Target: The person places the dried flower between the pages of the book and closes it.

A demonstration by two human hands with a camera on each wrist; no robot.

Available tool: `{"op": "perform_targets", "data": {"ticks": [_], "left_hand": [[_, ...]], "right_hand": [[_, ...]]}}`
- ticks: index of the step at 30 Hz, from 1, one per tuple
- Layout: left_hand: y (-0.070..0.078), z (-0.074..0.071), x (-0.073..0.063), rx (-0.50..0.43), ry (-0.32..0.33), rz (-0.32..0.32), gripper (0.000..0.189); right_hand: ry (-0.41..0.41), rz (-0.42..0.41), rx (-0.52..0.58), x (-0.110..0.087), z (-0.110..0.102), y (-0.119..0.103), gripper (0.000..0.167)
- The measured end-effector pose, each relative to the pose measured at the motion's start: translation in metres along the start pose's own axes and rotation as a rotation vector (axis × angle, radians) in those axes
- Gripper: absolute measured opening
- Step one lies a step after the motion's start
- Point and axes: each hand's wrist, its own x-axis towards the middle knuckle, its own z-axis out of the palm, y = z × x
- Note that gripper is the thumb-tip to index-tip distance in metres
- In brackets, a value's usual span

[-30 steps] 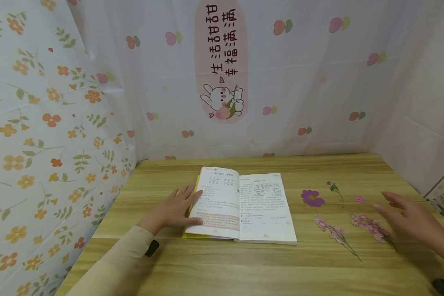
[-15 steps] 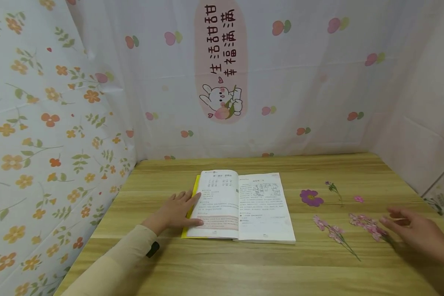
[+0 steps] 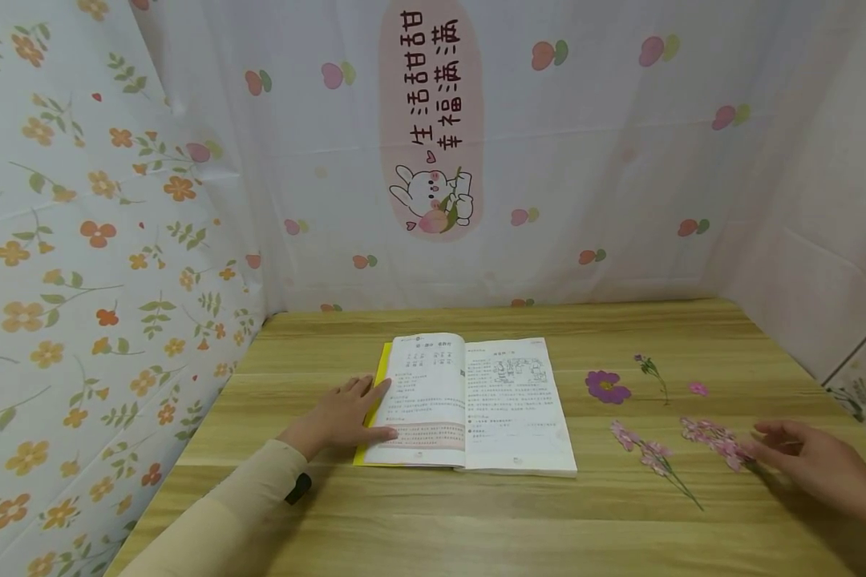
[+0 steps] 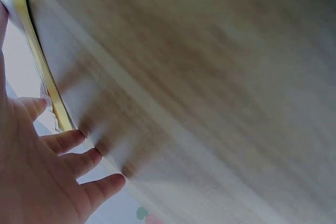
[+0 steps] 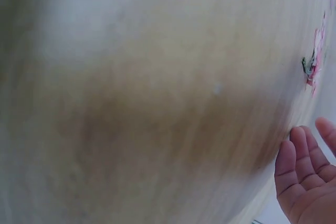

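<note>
An open book (image 3: 512,417) with printed pages and a yellow cover edge (image 4: 39,51) lies on the wooden table. My left hand (image 3: 335,417) rests at its left edge, thumb on the page and the other fingers spread at the side. On the right, my right hand (image 3: 811,461) is low over the table, fingers loosely bent and thumb apart, at the stem end of a pink flower sprig (image 3: 714,439). In the right wrist view, pink blossoms (image 5: 315,64) appear beyond the fingertips, and I see nothing gripped. Left of it lies another pink sprig (image 3: 649,453).
A purple flower (image 3: 608,387), a small stemmed flower (image 3: 649,370) and a tiny pink blossom (image 3: 698,389) lie behind the sprigs. Printed cloth (image 3: 606,160) hangs behind the table (image 3: 433,521), and floral cloth (image 3: 115,280) on the left.
My right hand has come down and nearer to the right pink sprig. The left hand has stayed by the book, whose left page has settled slightly flatter.
</note>
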Motion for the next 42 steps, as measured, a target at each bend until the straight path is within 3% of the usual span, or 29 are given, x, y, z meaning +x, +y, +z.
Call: {"op": "perform_targets", "data": {"ticks": [9, 25, 33, 42], "left_hand": [[0.001, 0.001, -0.001, -0.018, -0.02, -0.013, 0.093], [0.0, 0.005, 0.0, -0.045, -0.013, -0.019, 0.093], [-0.003, 0.011, 0.001, -0.025, -0.017, -0.034, 0.095], [-0.002, 0.008, 0.001, -0.035, -0.008, -0.027, 0.093]], "right_hand": [[-0.049, 0.045, 0.038, -0.003, 0.002, 0.004, 0.069], [-0.038, -0.03, 0.017, -0.004, 0.008, -0.001, 0.058], [-0.02, 0.075, 0.048, -0.002, 0.01, -0.001, 0.054], [0.009, 0.123, 0.083, -0.005, 0.008, -0.001, 0.051]]}}
